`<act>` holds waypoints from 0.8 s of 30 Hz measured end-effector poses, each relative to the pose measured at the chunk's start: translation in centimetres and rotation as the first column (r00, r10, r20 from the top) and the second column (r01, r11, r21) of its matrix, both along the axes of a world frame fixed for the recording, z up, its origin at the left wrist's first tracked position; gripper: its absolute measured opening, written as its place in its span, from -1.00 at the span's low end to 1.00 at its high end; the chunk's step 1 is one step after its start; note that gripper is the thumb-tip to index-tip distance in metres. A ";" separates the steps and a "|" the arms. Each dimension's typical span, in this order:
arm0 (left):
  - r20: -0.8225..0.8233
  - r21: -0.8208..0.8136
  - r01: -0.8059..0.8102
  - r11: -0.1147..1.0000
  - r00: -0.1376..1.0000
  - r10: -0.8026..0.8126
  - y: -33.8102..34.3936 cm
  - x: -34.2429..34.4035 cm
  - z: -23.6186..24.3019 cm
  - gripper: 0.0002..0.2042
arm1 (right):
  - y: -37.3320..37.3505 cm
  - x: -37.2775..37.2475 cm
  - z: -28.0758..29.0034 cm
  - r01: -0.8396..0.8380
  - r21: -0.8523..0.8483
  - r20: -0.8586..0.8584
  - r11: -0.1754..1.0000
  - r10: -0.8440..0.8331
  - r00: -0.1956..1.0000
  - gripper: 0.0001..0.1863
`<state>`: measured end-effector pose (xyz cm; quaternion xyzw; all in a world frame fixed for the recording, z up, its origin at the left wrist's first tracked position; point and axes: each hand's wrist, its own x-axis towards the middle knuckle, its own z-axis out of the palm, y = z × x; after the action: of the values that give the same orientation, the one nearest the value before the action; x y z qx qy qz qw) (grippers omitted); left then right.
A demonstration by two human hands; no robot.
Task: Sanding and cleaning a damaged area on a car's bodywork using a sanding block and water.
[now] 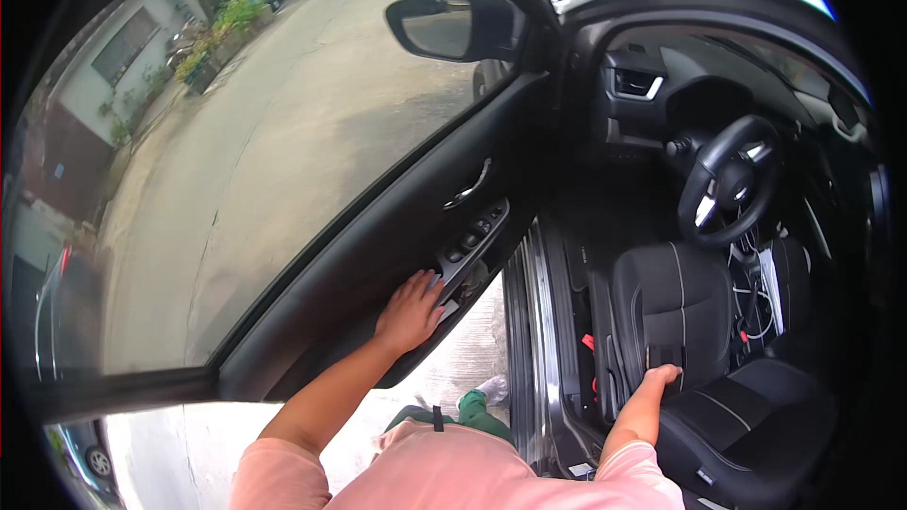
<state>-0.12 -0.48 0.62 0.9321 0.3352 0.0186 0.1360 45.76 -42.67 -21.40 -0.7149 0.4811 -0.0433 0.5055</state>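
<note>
Door (406,227) steadied, apparently, by left hand (412,308), fingers loosely spread; right hand (663,377), fingers seemingly grasping dark flat object (665,356) (underside hidden) over seat cushion (652,293). Next move probably calls for secure hold.

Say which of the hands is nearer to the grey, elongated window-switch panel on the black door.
Left. The left hand rests at the panel's near end; the right hand is off to its right, over the black, pale-stitched seat.
</note>
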 end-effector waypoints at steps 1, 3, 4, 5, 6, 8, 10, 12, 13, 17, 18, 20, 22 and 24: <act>0.039 -0.003 0.024 1.000 0.999 -0.024 0.0 -0.1 -0.1 -0.50 | 0.6 -0.6 1.4 -0.084 -0.235 -0.113 0.968 0.059 0.992 -0.28; 0.114 0.010 0.052 0.999 0.992 -0.053 -0.1 -0.9 -0.3 -0.50 | 4.1 -2.7 4.9 -0.171 -0.465 -0.001 0.869 0.193 0.981 -0.32; 0.165 0.036 0.058 0.998 0.984 -0.063 -0.4 -1.3 -0.3 -0.50 | 6.9 -4.1 7.3 -0.225 -0.451 0.160 0.864 0.326 0.932 -0.40; 0.229 0.023 0.066 0.998 0.971 -0.070 -0.9 -1.9 -0.1 -0.51 | 10.8 -6.2 10.1 -0.315 -0.448 0.315 0.837 0.477 0.820 -0.43; 0.300 0.019 0.082 0.996 0.950 -0.084 -1.3 -2.5 0.1 -0.53 | 14.4 -8.6 14.0 -0.569 -0.273 0.358 0.776 0.631 0.688 -0.41; 0.455 0.034 0.044 0.998 0.889 -0.055 -4.5 -4.6 0.4 -0.54 | 23.2 -18.9 21.3 -0.798 -0.072 0.740 0.598 0.569 0.359 -0.44; 0.517 0.014 0.126 0.992 0.848 -0.115 -8.6 -8.2 0.4 -0.57 | 27.3 -31.1 30.8 -0.970 -0.210 0.875 0.122 0.466 -0.131 -0.46; 0.523 -0.106 0.313 0.944 0.825 -0.215 -12.7 -14.2 0.0 -0.59 | 26.9 -41.4 41.5 -0.595 -0.802 0.526 -0.060 0.402 -0.750 -0.44; 0.483 -0.203 0.375 0.904 0.842 -0.241 -14.4 -17.8 -0.2 -0.60 | 26.5 -46.2 46.2 -0.430 -0.902 0.409 -0.020 0.271 -0.871 -0.45; 0.202 -0.491 0.221 0.842 0.970 -0.137 -18.9 -33.3 -1.6 -0.55 | 25.9 -64.9 58.7 -0.002 -0.902 0.016 0.432 0.029 -0.999 -0.74; 0.136 -0.550 0.135 0.824 0.988 -0.072 -19.3 -36.5 -1.9 -0.54 | 26.9 -68.1 61.0 0.068 -0.820 -0.069 0.568 0.021 -0.997 -0.79; 0.086 -0.593 0.080 0.801 0.996 -0.035 -20.1 -42.0 -2.7 -0.53 | 29.1 -72.3 64.9 0.256 -0.753 -0.166 0.607 0.202 -0.965 -0.84; 0.022 -0.633 0.013 0.774 1.000 0.001 -21.0 -45.5 -4.2 -0.51 | 30.6 -73.4 67.7 0.616 -0.681 -0.390 0.395 0.516 -0.763 -0.89; 0.082 -0.649 -0.015 0.760 0.993 0.089 -21.1 -48.3 -6.4 -0.49 | 31.0 -74.0 68.4 0.785 -0.602 -0.535 0.149 0.654 -0.535 -0.86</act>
<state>-48.39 -21.55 -5.78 0.8157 0.3390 -0.0442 0.4666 -28.27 -11.68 47.01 0.3699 0.7557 0.5405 -0.0043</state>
